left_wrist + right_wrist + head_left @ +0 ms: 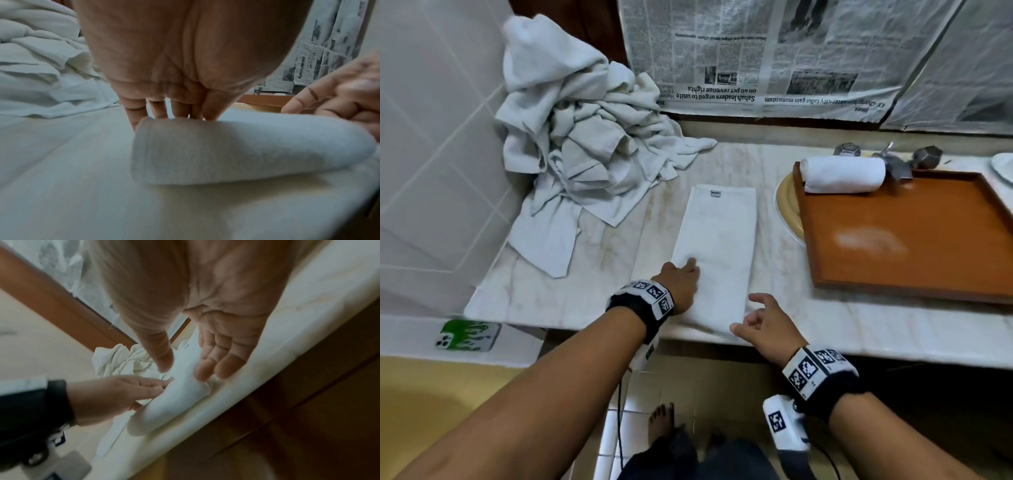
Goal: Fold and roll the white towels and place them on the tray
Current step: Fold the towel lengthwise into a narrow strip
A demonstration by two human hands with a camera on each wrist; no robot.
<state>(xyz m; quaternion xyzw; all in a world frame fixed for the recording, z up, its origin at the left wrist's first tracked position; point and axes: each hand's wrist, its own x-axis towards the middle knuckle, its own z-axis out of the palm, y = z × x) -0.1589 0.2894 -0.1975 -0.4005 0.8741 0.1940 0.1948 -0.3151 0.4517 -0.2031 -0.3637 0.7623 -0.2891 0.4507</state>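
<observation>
Towel (717,246), soft, limp: roll from 6 o'clock edge. Left hand (681,282) flat on it; right hand (765,325) loose, empty.

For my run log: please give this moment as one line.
left hand presses folded white towel | right hand open | one rolled white towel on orange wooden tray

Marble counter (825,329), white tiled wall (431,137), newspaper-covered window (791,51)

Both forearms reach forward, each wrist banded. The left hand (681,282) lies palm down with straight fingers (158,110) pressing. The right hand (765,323) hovers beside it, fingers (224,366) loosely spread.
</observation>
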